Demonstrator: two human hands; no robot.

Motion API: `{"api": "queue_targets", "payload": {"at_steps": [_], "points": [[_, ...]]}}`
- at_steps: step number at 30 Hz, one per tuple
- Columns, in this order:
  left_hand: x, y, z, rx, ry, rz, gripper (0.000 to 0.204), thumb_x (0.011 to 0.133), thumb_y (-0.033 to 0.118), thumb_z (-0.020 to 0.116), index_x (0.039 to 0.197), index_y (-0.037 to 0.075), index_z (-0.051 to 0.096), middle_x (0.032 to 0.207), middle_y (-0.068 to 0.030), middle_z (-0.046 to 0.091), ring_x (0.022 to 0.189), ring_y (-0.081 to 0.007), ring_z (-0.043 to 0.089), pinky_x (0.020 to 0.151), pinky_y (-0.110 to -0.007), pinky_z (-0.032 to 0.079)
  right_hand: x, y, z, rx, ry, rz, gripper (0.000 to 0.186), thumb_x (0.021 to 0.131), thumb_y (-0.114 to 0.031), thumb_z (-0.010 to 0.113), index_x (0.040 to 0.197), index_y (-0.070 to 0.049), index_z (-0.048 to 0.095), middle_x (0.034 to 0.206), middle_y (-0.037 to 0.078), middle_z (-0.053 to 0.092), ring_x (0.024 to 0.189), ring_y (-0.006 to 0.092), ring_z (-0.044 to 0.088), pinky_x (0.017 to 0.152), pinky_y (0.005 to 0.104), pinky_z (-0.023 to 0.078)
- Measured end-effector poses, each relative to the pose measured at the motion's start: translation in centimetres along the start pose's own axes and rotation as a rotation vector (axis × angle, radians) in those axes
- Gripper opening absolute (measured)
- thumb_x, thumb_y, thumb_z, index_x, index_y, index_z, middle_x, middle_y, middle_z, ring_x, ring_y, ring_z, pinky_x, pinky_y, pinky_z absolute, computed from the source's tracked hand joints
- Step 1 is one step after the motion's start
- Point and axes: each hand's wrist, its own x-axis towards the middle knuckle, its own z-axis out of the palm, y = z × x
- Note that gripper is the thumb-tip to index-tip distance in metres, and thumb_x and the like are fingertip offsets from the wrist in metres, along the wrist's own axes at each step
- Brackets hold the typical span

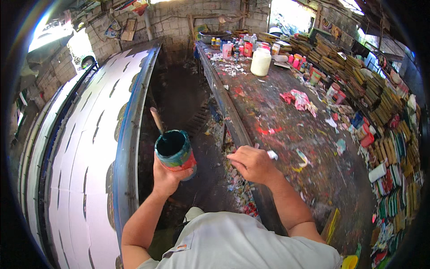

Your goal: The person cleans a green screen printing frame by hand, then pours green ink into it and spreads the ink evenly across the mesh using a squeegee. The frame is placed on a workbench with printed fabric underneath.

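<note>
My left hand (166, 178) is wrapped round a paint-smeared jar (180, 160) and holds it up over the gap between the two tables. Dark teal paint coats the inside of the jar. A wooden handle (156, 120) stands tilted out of its mouth; its lower end is hidden in the jar. My right hand (254, 165) is at the near edge of the stained worktable (268, 112), its fingers curled in with nothing visible between them. A small white scrap (272, 154) lies on the tabletop just beyond it.
On the left runs a long table with white sheeting (89, 148) bearing dark patches. The worktable holds a large white jar (260, 62), a pink-stained rag (299, 99) and several paint bottles. Stacked wooden-edged frames (376, 94) line its right side. Scraps litter the floor (239, 193).
</note>
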Motion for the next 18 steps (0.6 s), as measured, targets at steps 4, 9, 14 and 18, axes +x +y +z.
{"api": "queue_targets", "payload": {"at_steps": [4,9,14,18], "points": [[11.7,-3.9,-3.4,0.051,-0.016,0.016,0.075,0.07,-0.004,0.098,0.137,0.005,0.066,0.127,-0.0075,0.076,0.117,-0.0241,0.076,0.108,-0.045,0.061,8.2,7.4,4.1,-0.013,-0.022,-0.077,0.021,0.093,-0.012,0.084,0.114,-0.01,0.082,0.097,0.009,0.075,0.091,0.0315,0.075,0.079,0.045,0.063],[27.2,-9.6,-5.9,-0.022,-0.103,-0.059,0.077,0.068,-0.003,0.1,0.137,0.007,0.067,0.126,-0.006,0.076,0.118,-0.0242,0.075,0.11,-0.045,0.06,16.2,18.0,9.1,-0.089,-0.018,0.059,0.017,0.096,-0.015,0.082,0.112,-0.009,0.082,0.095,0.008,0.075,0.089,0.0322,0.076,0.077,0.0455,0.062],[43.8,-13.4,-5.7,-0.113,-0.252,-0.094,0.084,0.069,-0.011,0.094,0.143,0.006,0.057,0.125,-0.0091,0.077,0.11,-0.0236,0.079,0.099,-0.045,0.066,21.0,25.9,11.2,-0.134,-0.003,0.32,0.015,0.098,-0.014,0.08,0.113,-0.01,0.082,0.095,0.009,0.076,0.086,0.0335,0.077,0.074,0.0457,0.062],[55.4,-17.9,-3.0,-0.119,-0.363,-0.077,0.089,0.068,-0.007,0.099,0.146,0.006,0.056,0.127,-0.0071,0.077,0.114,-0.022,0.078,0.102,-0.044,0.064,22.3,30.8,12.6,-0.139,0.077,0.502,0.02,0.097,-0.007,0.083,0.117,-0.008,0.083,0.09,0.013,0.074,0.08,0.0351,0.073,0.072,0.0455,0.058]]}}
